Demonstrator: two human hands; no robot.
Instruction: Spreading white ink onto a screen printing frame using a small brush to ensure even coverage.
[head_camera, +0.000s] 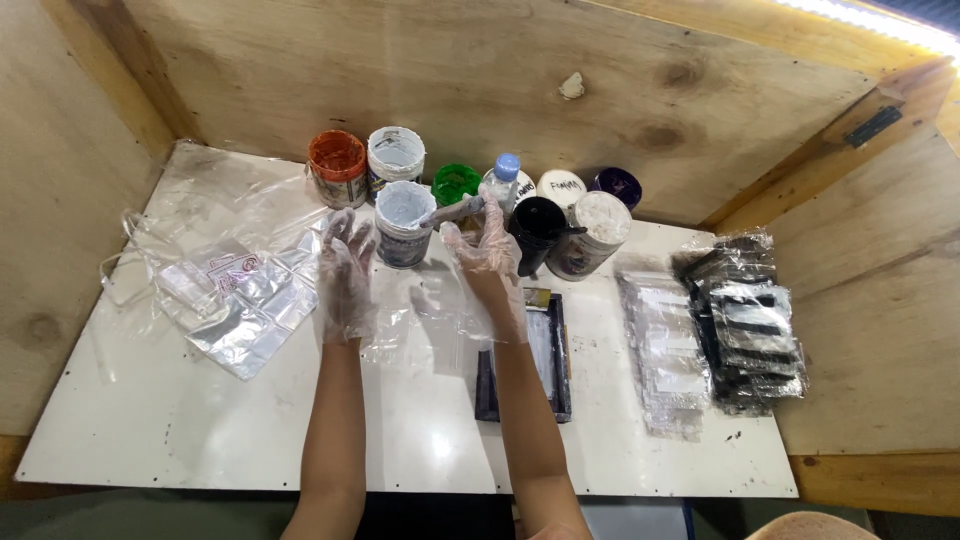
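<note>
right hand (487, 247): I pinch a grey stick (452, 211), tip over the rim of the white tub (404, 223)
left hand (345, 262): gloved, fingers spread, holding nothing, just left of that tub
tub: beside both my hands
black tray (549, 355): below my right wrist

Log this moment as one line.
left hand: steadies white paint tub | right hand: holds stick in tub | tray: under right forearm
</note>
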